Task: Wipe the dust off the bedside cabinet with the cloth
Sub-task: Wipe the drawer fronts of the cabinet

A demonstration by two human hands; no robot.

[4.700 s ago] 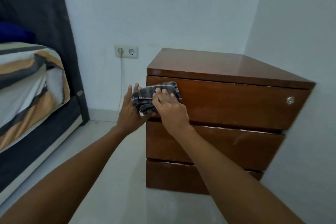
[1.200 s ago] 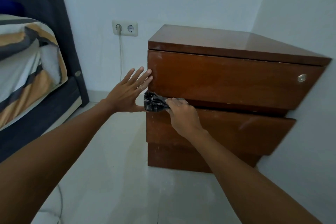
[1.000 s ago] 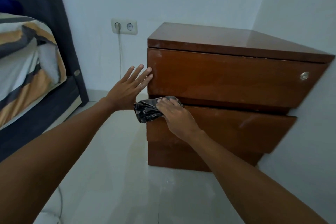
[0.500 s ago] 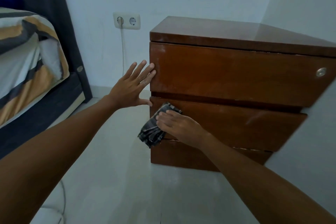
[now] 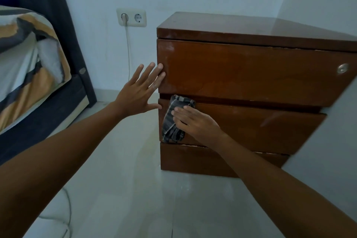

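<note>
Dim, bluish, even light; soft shadows, faint sheen on the cabinet top point(image 5: 241, 25), wide-angle bending at edges.

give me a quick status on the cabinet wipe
Left hand open, fingertips on top drawer edge. Right hand flat, pressing cloth on middle drawer. Nothing in the way.

I see a pale tiled floor point(image 5: 119, 189) carrying everything. The brown wooden bedside cabinet point(image 5: 251, 75) stands directly on it at the far right, in the corner of the walls. A dark bed base point(image 5: 38, 121) sits on the floor at far left. A white cable point(image 5: 66, 216) lies looped on the tiles, near left.
</note>
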